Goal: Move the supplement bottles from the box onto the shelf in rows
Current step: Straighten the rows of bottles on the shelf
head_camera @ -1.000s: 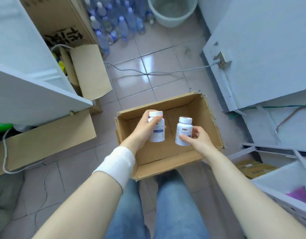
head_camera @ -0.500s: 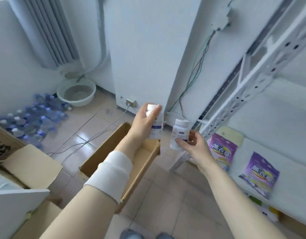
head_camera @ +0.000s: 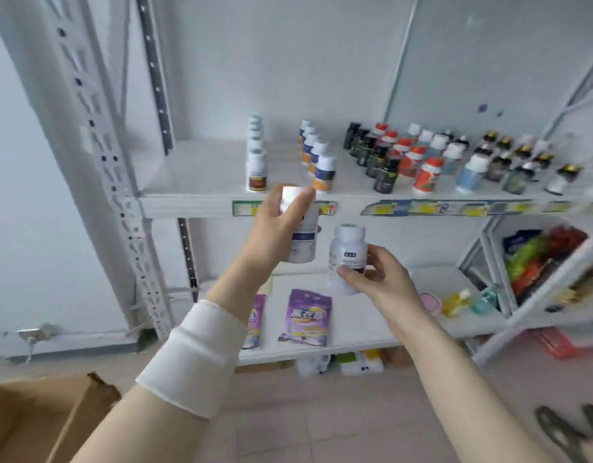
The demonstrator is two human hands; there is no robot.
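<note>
My left hand grips a white supplement bottle with a blue label, held upright just below the front edge of the white shelf. My right hand holds a second white bottle a little lower and to the right. On the shelf stand rows of bottles running front to back: a white row with a brown label, a blue and orange row, then dark, red and other rows. The cardboard box shows at the bottom left corner.
A perforated white shelf post rises at the left. The lower shelf holds purple pouches and small items. A second rack with colourful packets stands at the right. Bare shelf surface lies left of the white bottle row.
The view has swung from the box on the floor up to the shelf. Both hands have carried their bottles up with it, now level with the upper shelf's front edge.
</note>
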